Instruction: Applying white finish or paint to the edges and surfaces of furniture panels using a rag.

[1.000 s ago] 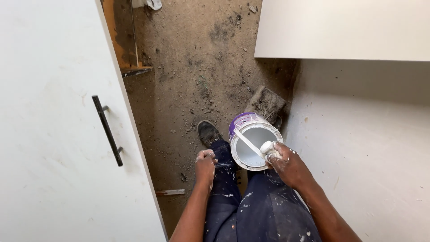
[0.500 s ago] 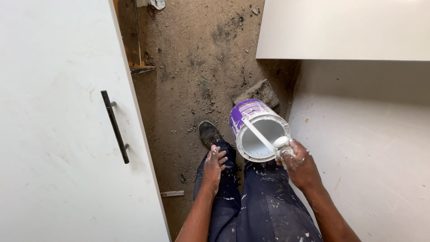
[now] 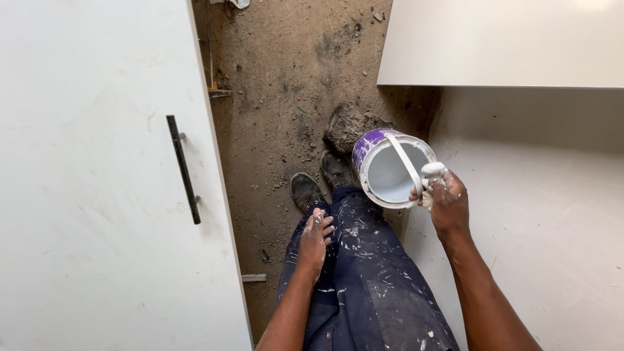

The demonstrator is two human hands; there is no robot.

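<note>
Right hand (image 3: 447, 201) gripping paint can (image 3: 392, 168), left hand (image 3: 316, 235) on thigh

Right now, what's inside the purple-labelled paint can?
The purple-labelled paint can holds white paint, with a white stir stick crossing its mouth, gripped by the right hand. How deep the paint goes is hidden.

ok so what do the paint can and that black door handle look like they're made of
Paint can: probably metal, going by the thin rolled rim, with a purple wrapper smeared in white paint; plastic can't be ruled out. The right hand grips its handle. Door handle: slim straight bar in matte black, likely coated metal.
</note>
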